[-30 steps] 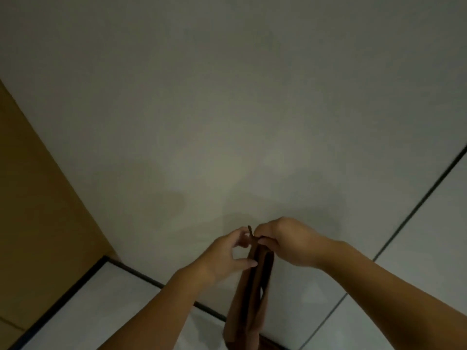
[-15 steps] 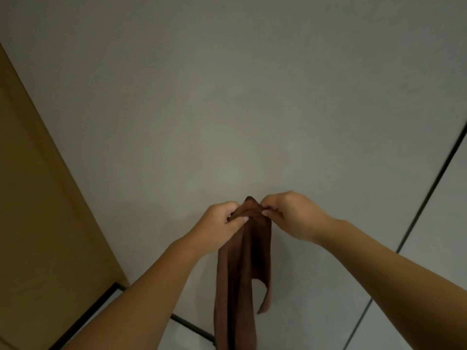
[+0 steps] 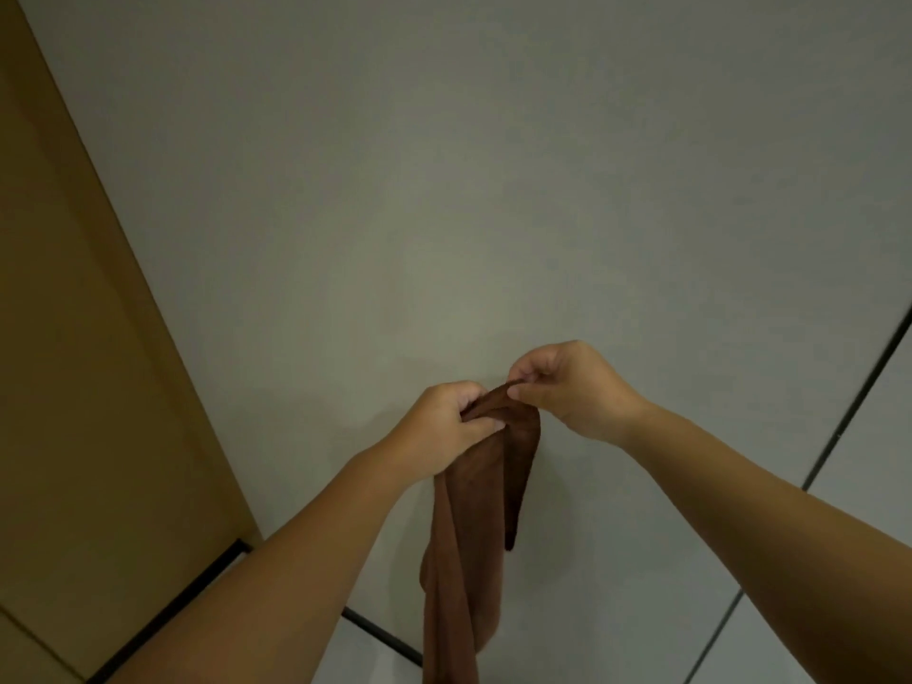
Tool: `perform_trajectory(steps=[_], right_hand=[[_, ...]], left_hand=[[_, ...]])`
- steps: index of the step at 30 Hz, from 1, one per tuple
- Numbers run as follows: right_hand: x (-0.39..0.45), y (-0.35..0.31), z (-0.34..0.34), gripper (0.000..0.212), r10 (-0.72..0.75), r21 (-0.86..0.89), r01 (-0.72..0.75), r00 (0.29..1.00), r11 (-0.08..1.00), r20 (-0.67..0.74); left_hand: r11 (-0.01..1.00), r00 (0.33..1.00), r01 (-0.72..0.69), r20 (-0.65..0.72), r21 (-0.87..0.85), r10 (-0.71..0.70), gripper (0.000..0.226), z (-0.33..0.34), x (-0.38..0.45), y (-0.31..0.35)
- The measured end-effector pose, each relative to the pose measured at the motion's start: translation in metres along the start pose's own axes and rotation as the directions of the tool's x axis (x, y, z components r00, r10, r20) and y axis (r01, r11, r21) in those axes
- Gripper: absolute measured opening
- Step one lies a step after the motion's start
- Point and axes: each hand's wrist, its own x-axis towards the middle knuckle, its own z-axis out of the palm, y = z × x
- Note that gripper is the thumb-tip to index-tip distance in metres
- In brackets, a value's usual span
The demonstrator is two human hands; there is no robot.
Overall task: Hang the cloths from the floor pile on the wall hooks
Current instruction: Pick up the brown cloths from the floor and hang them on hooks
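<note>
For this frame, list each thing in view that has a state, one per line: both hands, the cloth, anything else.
left hand: grips the bunched top of the cloth, fingers curled round it.
right hand: pinches the cloth's top edge between thumb and fingers.
brown cloth: held up in front of the wall, hanging down limp in folds, not on any hook.
wall hook: none visible in this view.

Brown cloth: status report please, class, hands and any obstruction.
Both hands, left and right, pinch brown cloth at its top. Cloth hangs before wall. No hook visible.
</note>
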Motion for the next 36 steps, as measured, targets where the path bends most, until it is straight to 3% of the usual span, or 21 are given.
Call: perform_trajectory(steps=[4, 7, 14, 18, 23, 27, 29, 32, 34, 36], right_hand=[[0.003, -0.015, -0.004, 0.018, -0.115, -0.105, 0.103, 0.987, 0.989, -0.111], [0.005, -0.023, -0.013, 0.023, -0.176, -0.130, 0.153, 0.965, 0.980, -0.192], [-0.004, -0.012, -0.037, 0.021, -0.171, -0.145, 0.138, 0.954, 0.980, -0.247], [-0.006, 0.003, -0.039, 0.021, -0.110, -0.171, 0.075, 0.972, 0.982, -0.205], [-0.009, 0.018, -0.030, 0.017, 0.021, -0.351, -0.007, 0.999, 0.936, 0.035], [-0.010, 0.018, -0.013, 0.042, 0.046, -0.313, 0.012, 0.983, 0.950, 0.177], [-0.011, 0.014, -0.007, 0.038, 0.039, -0.206, 0.010, 0.972, 0.978, 0.232], [-0.011, 0.012, 0.001, 0.022, -0.037, -0.054, 0.049, 0.980, 0.997, 0.198], [-0.010, 0.011, 0.005, 0.010, -0.066, -0.052, 0.074, 0.986, 0.996, 0.153], [-0.009, 0.011, 0.007, 0.015, -0.080, -0.117, 0.091, 0.993, 0.989, 0.092]], left_hand=[[0.972, 0.993, 0.120, 0.007, -0.201, -0.121, 0.009, 0.004, -0.008, -0.013], [0.963, 0.980, 0.200, 0.039, -0.181, -0.196, 0.022, 0.007, -0.025, -0.034], [0.915, 0.937, 0.337, -0.018, -0.220, -0.349, 0.020, 0.001, -0.065, -0.076], [0.965, 0.966, 0.213, -0.116, -0.151, -0.231, 0.014, -0.011, -0.054, -0.052], [0.998, 0.994, 0.050, -0.095, -0.035, -0.053, 0.019, -0.023, -0.021, 0.004], [0.997, 0.999, -0.039, -0.026, 0.070, 0.041, 0.019, -0.021, -0.002, 0.031], [0.993, 0.997, -0.072, -0.007, 0.093, 0.073, 0.018, -0.020, 0.003, 0.037], [0.992, 0.996, -0.090, 0.003, 0.090, 0.090, 0.014, -0.021, 0.005, 0.039], [0.994, 0.996, -0.083, -0.005, 0.072, 0.084, 0.013, -0.023, 0.004, 0.038], [0.997, 0.998, -0.062, -0.025, 0.045, 0.064, 0.017, -0.025, 0.003, 0.035]])
